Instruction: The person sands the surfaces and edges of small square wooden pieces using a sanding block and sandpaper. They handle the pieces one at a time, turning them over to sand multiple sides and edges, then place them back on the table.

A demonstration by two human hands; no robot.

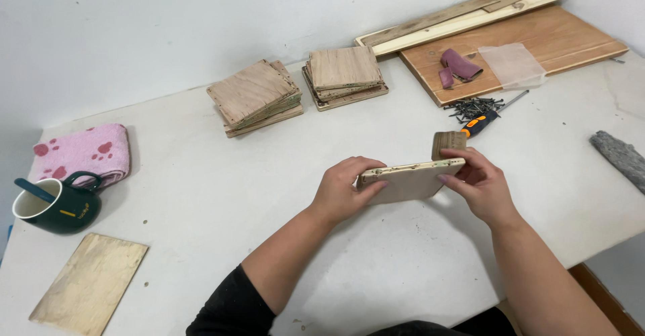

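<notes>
Both hands hold one thin wooden board (408, 180) up on its edge, a little above the white table (201, 195), near the middle. The left hand (344, 189) is closed around the board's left end. The right hand (478, 183) pinches the right end, and a small wooden block (448, 144) sits at the top of that end (I cannot tell if the fingers grip it too). Far off lie two stacks of wooden squares (299, 86), some nails (474, 107) and a screwdriver (485, 121). At the left stands a green mug (59, 206)
</notes>
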